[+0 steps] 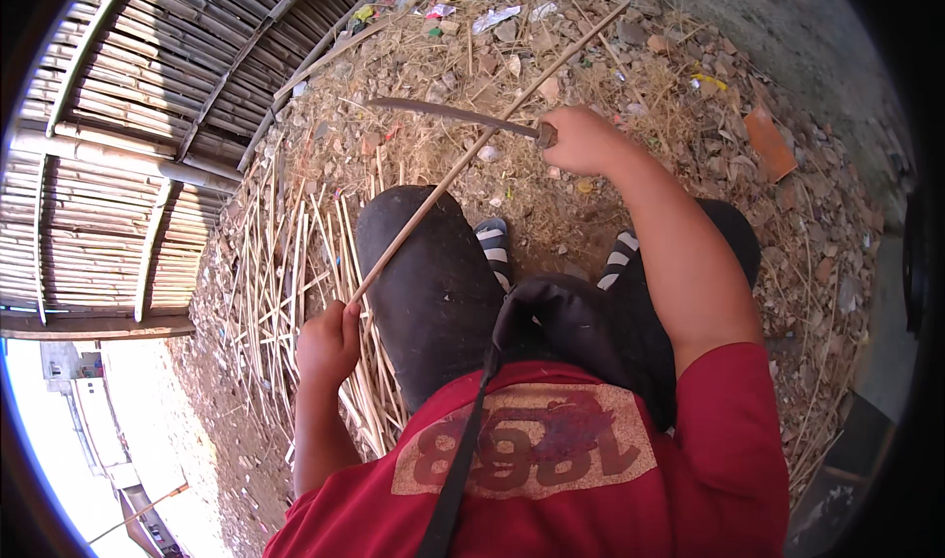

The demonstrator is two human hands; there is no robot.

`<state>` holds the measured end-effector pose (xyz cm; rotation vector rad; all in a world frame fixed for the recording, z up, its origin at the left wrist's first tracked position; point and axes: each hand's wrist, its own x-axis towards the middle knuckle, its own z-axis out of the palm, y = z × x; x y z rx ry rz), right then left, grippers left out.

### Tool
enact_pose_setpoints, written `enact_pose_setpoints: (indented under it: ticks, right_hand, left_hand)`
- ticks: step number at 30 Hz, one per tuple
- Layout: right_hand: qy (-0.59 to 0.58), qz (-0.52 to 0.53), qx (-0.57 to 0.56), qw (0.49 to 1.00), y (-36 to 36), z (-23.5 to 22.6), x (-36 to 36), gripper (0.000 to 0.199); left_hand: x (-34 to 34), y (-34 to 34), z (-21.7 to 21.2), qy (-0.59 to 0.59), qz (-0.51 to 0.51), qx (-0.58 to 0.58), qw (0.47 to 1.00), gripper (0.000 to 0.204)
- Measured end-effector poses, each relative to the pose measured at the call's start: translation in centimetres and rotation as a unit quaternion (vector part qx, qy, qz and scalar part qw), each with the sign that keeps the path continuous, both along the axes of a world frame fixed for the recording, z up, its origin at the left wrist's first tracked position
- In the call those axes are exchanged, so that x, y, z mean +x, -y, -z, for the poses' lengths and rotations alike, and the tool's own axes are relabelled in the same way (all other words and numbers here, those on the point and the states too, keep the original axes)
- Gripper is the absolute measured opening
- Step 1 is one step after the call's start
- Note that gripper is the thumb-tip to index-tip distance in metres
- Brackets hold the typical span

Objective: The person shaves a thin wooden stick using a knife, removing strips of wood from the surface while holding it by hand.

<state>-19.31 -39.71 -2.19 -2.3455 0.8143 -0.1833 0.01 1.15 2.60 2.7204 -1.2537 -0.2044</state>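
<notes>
Stick (pixel 449 183) is slanting far right; remotely, I'm gripping its near end, my left hand (pixel 329 344) apparently steadying it. My right hand (pixel 583 143) is clutching a knife (pixel 443 112) across it.

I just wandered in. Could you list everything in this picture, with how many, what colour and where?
Long stick: one, tan, slanting across the middle
Curved knife: one, dark, crossing the stick
Thin sticks: many, pale, on the ground at left
Slatted wall: one, brown, upper left
Plain wall: one, grey, upper right
Flat shard: one, orange-red, right
Litter: several scraps, mixed colours, mostly top
Rubble: uncountable, brown and grey, all around
Striped shoes: two, dark and white, centre
Trousers: one pair, black, centre
Strap: one, black, over the shirt
Shirt: one, red, bottom
Left hand: one, bare, gripping the stick's lower end
Right hand: one, bare, around the knife handle
</notes>
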Motion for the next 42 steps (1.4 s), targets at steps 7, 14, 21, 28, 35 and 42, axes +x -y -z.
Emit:
enact_pose_setpoints:
  ticks: [7, 14, 21, 28, 35, 42]
  right_hand:
    - [-0.076, -0.055, 0.011, 0.996, -0.2, -0.7, 0.5, 0.022]
    - [-0.057, -0.137, 0.017, 0.989, -1.9, -0.2, 1.7, 0.029]
    - [-0.032, -0.061, 0.072, 0.995, -0.3, 1.0, 0.9, 0.03]
    - [-0.075, -0.044, 0.103, 0.991, 0.6, 2.3, 1.0, 0.028]
    - [-0.013, -0.084, 0.015, 0.996, -3.6, -1.4, 1.8, 0.026]
    - [-0.065, 0.021, 0.054, 0.996, 2.3, 3.0, -0.5, 0.023]
  left_hand:
    - [-2.3, 1.3, 0.9, 0.056, -0.025, -0.037, 0.997, 0.039]
    - [-0.9, 1.3, 1.9, 0.031, 0.012, -0.053, 0.998, 0.042]
    - [-0.4, 1.4, 1.7, 0.022, 0.041, -0.054, 0.997, 0.045]
    - [-0.2, 1.7, 1.9, -0.009, 0.028, -0.051, 0.998, 0.045]
    - [0.3, 0.5, 1.8, -0.065, 0.017, -0.045, 0.997, 0.044]
    - [0.5, 1.7, 0.0, -0.004, 0.037, -0.012, 0.999, 0.045]
